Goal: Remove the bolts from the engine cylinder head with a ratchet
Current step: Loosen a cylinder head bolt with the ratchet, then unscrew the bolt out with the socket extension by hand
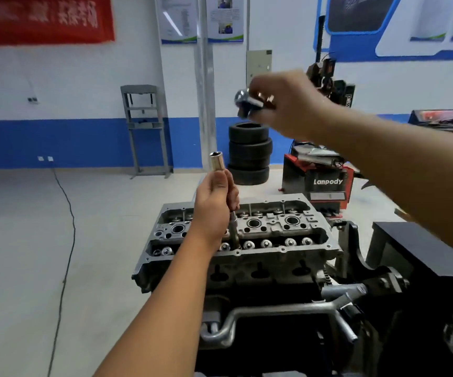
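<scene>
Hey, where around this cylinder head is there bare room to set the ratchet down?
The black block right of the cylinder head shows a bare flat top. The floor to the left is bare apart from a black cable. The head's top is crowded with valve gear and the extension bar the left hand holds.

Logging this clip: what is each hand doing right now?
Left hand: grips upright silver socket extension bar.
Right hand: grips shiny chrome ratchet head, raised.
</scene>
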A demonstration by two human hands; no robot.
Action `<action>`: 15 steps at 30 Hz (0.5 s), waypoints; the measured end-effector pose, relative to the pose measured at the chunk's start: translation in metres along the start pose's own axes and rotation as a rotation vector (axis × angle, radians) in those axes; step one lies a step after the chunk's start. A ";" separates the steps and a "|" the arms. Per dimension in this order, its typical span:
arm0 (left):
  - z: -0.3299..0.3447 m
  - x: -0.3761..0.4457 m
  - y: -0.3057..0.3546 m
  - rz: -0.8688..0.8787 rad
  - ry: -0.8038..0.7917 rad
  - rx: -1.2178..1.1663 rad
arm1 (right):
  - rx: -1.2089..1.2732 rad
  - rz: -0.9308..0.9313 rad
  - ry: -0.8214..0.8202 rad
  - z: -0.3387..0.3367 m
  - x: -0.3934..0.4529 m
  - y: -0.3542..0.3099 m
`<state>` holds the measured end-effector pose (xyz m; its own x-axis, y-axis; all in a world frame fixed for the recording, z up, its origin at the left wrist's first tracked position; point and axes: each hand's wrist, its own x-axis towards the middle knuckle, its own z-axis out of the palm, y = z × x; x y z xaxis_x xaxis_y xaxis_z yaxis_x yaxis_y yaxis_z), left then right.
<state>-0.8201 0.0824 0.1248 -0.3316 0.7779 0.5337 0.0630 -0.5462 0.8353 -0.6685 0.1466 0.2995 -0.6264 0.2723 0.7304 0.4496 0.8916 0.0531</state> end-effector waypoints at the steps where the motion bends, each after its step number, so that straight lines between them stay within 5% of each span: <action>1: -0.001 -0.005 -0.006 -0.032 0.017 0.069 | 0.017 0.007 -0.141 0.022 -0.009 -0.004; 6: -0.009 -0.022 -0.025 -0.146 0.061 0.134 | 0.052 0.071 -0.533 0.123 -0.049 -0.008; 15: -0.017 -0.016 -0.033 -0.120 0.064 0.085 | -0.105 0.088 -0.466 0.156 -0.072 0.020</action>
<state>-0.8329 0.0831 0.0868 -0.4005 0.8133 0.4220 0.0979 -0.4200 0.9022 -0.7135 0.2008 0.1420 -0.7908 0.4998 0.3533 0.5608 0.8229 0.0911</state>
